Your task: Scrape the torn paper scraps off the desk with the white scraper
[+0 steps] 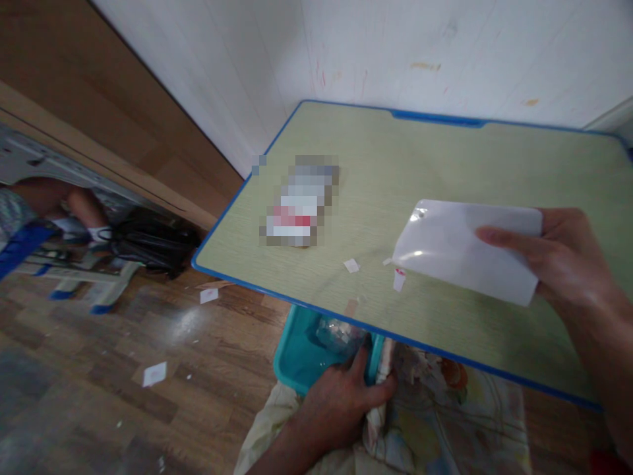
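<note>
My right hand (568, 254) is closed around the right end of a white glossy card (465, 244), thumb on top. Held above the table, the card has a small hole near its upper left corner. Below the table's front edge, my left hand (339, 399) grips the near right corner of a teal plastic basket (287, 353), with the rim between finger and thumb. A crumpled clear plastic bag (339, 333) lies inside the basket. Small paper scraps (351, 265) rest on the tabletop, one with a red mark (399, 279).
The light green table (494, 165) has a blue edge and stands against a white wall (395, 53). A blurred-out flat object (301, 201) lies on its left side. Paper pieces (155, 374) litter the wooden floor. Another person's legs (86, 211) and a black bag (153, 244) are at left.
</note>
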